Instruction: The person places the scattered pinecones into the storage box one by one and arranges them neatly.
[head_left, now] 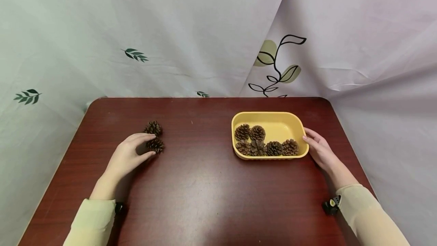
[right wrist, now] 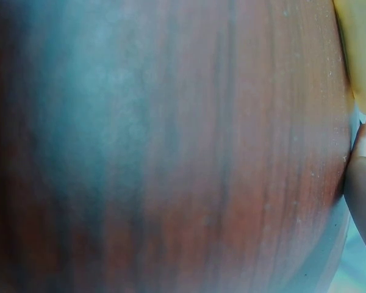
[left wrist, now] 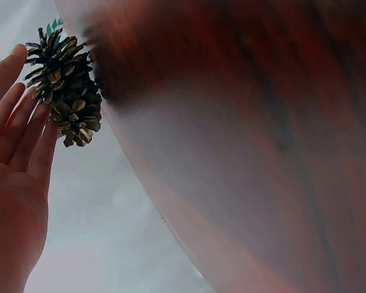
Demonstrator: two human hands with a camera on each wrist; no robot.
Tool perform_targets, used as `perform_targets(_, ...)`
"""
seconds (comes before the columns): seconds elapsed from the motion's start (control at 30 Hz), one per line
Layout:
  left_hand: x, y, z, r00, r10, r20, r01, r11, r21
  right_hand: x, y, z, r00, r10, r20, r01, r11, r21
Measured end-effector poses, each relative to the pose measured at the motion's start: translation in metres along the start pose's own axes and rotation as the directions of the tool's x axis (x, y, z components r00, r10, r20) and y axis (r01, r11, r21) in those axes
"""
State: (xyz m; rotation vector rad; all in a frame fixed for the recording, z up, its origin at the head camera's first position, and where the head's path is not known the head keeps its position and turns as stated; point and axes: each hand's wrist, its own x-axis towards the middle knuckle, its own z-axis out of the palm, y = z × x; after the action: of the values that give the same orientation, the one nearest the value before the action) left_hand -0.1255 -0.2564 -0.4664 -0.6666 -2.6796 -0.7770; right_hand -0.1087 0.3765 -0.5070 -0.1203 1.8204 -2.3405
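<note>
Two brown pinecones lie close together on the left of the table: a far pinecone (head_left: pixel 153 127) and a near pinecone (head_left: pixel 155 145). My left hand (head_left: pixel 129 153) reaches round the near one, thumb on its close side and fingers on its far side, fingertips right at its scales. In the left wrist view, the fingers (left wrist: pixel 24 131) look fairly straight beside the pinecones (left wrist: pixel 64 79). At the right, my right hand (head_left: pixel 321 149) holds the end of a yellow plastic basket (head_left: pixel 269 115), one digit over the rim and the others along the outside wall (right wrist: pixel 363 55).
Several pinecones (head_left: pixel 274 148) sit in the basket along its near side and left end. The dark red wooden table (head_left: pixel 198 185) runs back to a pale cloth backdrop (head_left: pixel 205 30) with leaf prints. Each wrist wears a small black device (head_left: pixel 331 205).
</note>
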Motion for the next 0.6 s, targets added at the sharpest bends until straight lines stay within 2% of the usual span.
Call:
perform_targets(0.27, 0.0018, -0.0003, 0.0031, 0.997, 0.061, 0.054, -0.063, 0.997, 0.046, 0.0007, 0.0003, -0.0004, 1.000, -0.004, -0.001, 0.004, 1.000, 0.003)
perform_targets(0.6, 0.0036, -0.0022, 0.0078, 0.994, 0.087, 0.059, -0.091, 0.992, 0.084, 0.0006, 0.0009, -0.0012, 1.000, -0.001, 0.001, 0.001, 1.000, -0.001)
